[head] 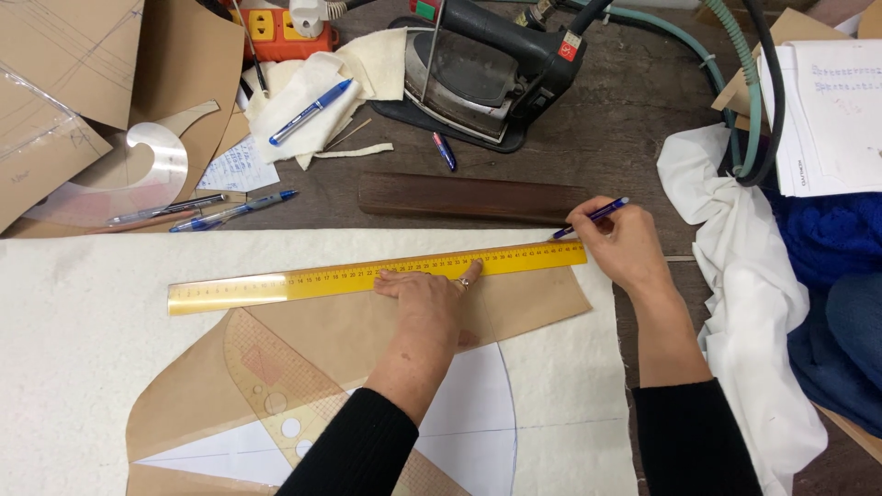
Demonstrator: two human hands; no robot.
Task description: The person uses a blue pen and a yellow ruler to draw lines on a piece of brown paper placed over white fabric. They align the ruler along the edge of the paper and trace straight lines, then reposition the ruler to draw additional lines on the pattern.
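Yellow ruler (367, 276) pinned under flat open left hand (427, 298) | right hand (625, 243) grips blue pen (593, 218) at ruler's end

I am working at a dark, worn wooden table (634, 119), evenly lit, crowded at its far edge with clutter.

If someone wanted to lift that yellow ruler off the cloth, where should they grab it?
Probably at the free left end of the yellow ruler, coming from above and pinching across its narrow width. It lies flat on the cream cloth; the left hand presses its middle and the right hand holds a pen at its right end.
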